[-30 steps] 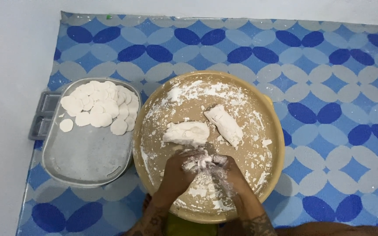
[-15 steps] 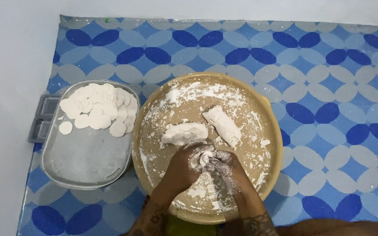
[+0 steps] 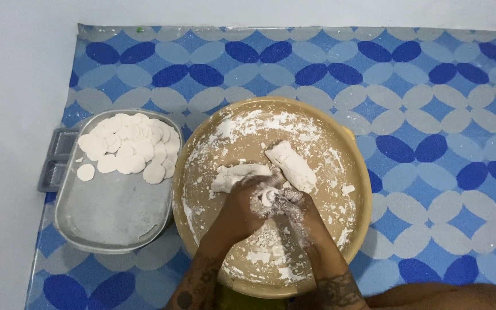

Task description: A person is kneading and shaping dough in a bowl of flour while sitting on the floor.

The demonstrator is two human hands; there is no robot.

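Both floury hands, left hand (image 3: 242, 204) and right hand (image 3: 294, 209), are pressed together around a small dough piece (image 3: 268, 198) over the tan bowl (image 3: 363, 189), with a pile of flat dough discs (image 3: 127, 146) already on the metal tray (image 3: 116, 212) and two dough logs (image 3: 291, 165) left.

Small white dough lump (image 3: 268, 197) pinched between floury hands, low over tan bowl (image 3: 358, 172) (flour-dusted inside)

1. No packages, labels, signs or screens in view.
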